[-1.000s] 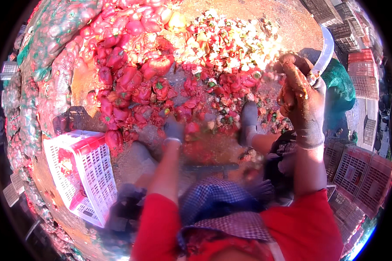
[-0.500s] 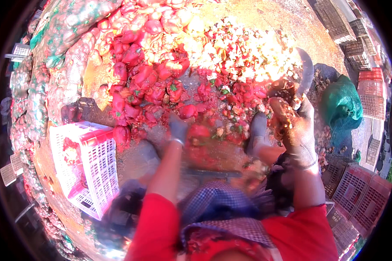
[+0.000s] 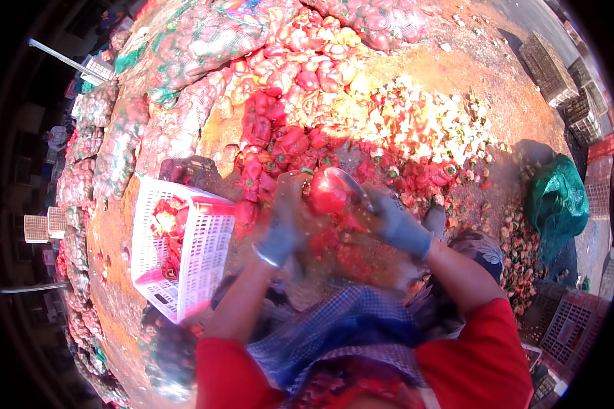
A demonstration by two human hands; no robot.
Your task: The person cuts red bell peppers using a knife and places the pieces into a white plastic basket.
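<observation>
A red bell pepper [image 3: 327,191] is in my gloved left hand [image 3: 283,221], held over the ground in front of my knees. My right hand [image 3: 397,223], also gloved, is closed on a curved knife [image 3: 353,185]; its handle is mostly hidden by the fingers. The blade lies at the pepper's right side; whether it has cut in I cannot tell. Beyond both hands spreads a heap of red peppers [image 3: 290,144]. To its right lie many pale cut-off cores and stems [image 3: 416,123], partly washed out by sunlight. Red pieces below my hands are blurred.
At my left, a white and pink plastic crate [image 3: 208,249] leans toward me with red pepper pieces inside. Filled net sacks [image 3: 211,44] line the left and far side. A green net sack [image 3: 558,198] stands at right, near stacked crates [image 3: 572,324].
My hands have come together: the right brought the knife inward from the right, and the left rose with a red pepper now in it. The view has shifted toward the left.
</observation>
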